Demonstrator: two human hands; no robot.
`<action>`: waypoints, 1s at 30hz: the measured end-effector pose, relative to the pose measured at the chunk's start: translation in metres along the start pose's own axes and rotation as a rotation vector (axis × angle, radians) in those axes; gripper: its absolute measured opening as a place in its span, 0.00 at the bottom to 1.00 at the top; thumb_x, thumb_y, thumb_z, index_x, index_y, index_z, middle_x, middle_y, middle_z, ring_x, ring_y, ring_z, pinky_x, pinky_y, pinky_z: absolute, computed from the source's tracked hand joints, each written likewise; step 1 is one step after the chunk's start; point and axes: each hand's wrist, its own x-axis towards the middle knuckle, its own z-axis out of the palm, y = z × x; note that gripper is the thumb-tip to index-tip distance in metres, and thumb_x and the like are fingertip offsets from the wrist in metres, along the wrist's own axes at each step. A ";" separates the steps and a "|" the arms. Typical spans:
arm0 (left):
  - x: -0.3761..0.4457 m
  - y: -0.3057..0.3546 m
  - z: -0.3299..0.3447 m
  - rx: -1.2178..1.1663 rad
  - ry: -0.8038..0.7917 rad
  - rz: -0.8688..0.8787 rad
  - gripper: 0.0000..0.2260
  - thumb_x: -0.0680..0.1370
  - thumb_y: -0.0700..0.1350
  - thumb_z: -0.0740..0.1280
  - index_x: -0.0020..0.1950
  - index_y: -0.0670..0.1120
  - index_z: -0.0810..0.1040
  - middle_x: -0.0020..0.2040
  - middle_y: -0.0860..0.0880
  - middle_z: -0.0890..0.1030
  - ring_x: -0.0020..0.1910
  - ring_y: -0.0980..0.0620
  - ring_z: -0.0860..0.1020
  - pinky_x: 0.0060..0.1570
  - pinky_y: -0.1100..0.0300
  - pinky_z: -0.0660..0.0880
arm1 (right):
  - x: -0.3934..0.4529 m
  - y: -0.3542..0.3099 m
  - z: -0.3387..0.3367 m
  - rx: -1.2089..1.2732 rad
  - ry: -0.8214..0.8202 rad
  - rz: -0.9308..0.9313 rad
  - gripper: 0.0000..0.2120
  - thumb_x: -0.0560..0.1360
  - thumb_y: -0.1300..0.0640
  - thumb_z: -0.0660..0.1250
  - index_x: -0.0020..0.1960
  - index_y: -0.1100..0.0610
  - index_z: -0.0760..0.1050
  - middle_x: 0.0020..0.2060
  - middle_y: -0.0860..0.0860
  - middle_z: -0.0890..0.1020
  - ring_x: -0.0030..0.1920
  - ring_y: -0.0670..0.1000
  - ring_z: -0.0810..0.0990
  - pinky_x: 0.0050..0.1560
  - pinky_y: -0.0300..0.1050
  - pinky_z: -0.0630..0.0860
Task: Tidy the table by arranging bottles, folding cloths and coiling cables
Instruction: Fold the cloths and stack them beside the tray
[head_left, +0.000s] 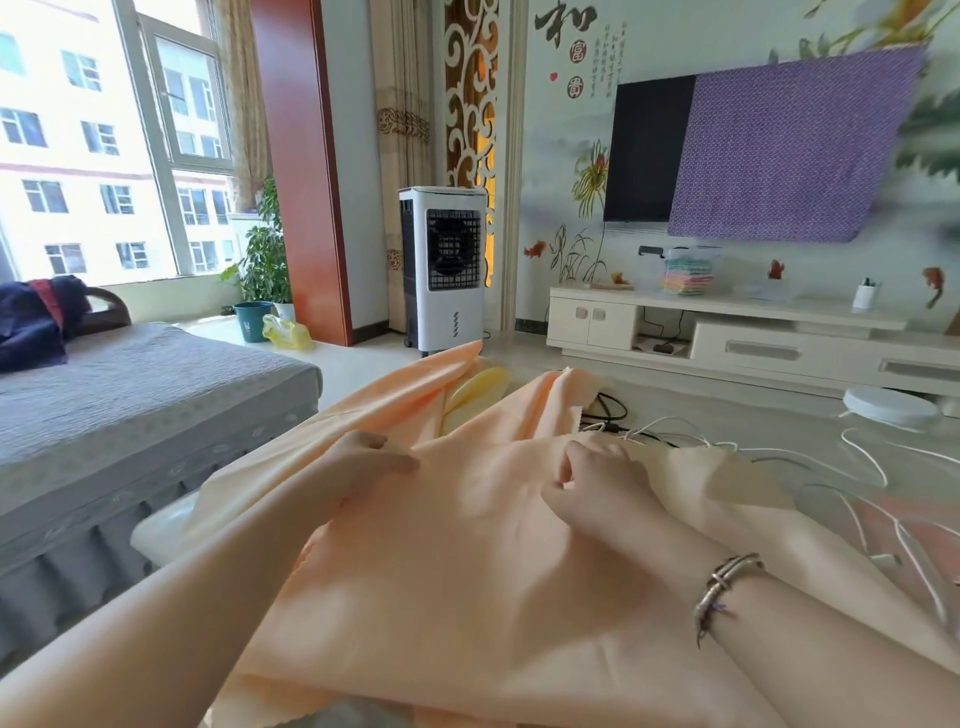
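From the head view, the big peach cloth (467, 545) lies spread over the worktop (893, 467) right in front of you. Your left hand (363, 462) pinches a bunched fold of it, fingers curled round the cloth. Your right hand (597, 478) grips another fold just beside it, fingers curled in too. White cables (862, 457) lie loose on the right, touching the cloth's edge. If you pull the cloth fast, I think it can drag those cables along or tangle them. A yellow thing (475, 389) peeks out under the far folds and could slide off.
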 end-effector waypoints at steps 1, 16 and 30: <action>0.000 0.000 -0.002 -0.028 -0.013 0.008 0.15 0.73 0.39 0.73 0.58 0.39 0.78 0.48 0.40 0.82 0.42 0.44 0.81 0.50 0.51 0.77 | 0.002 0.002 0.000 0.002 -0.002 0.000 0.07 0.72 0.46 0.60 0.42 0.49 0.66 0.55 0.50 0.74 0.62 0.54 0.66 0.55 0.48 0.62; 0.008 0.006 -0.024 -0.357 -0.179 0.095 0.14 0.69 0.43 0.75 0.53 0.44 0.79 0.48 0.42 0.82 0.42 0.46 0.82 0.46 0.50 0.79 | -0.002 0.009 0.004 0.202 0.074 -0.238 0.03 0.77 0.54 0.59 0.47 0.49 0.64 0.38 0.42 0.72 0.48 0.49 0.71 0.51 0.45 0.60; 0.043 -0.021 -0.004 0.325 0.412 0.338 0.08 0.72 0.46 0.69 0.32 0.48 0.78 0.35 0.54 0.81 0.37 0.53 0.78 0.36 0.59 0.73 | 0.029 0.014 -0.006 0.002 0.229 -0.129 0.03 0.77 0.56 0.58 0.45 0.50 0.68 0.50 0.48 0.80 0.55 0.54 0.72 0.53 0.47 0.63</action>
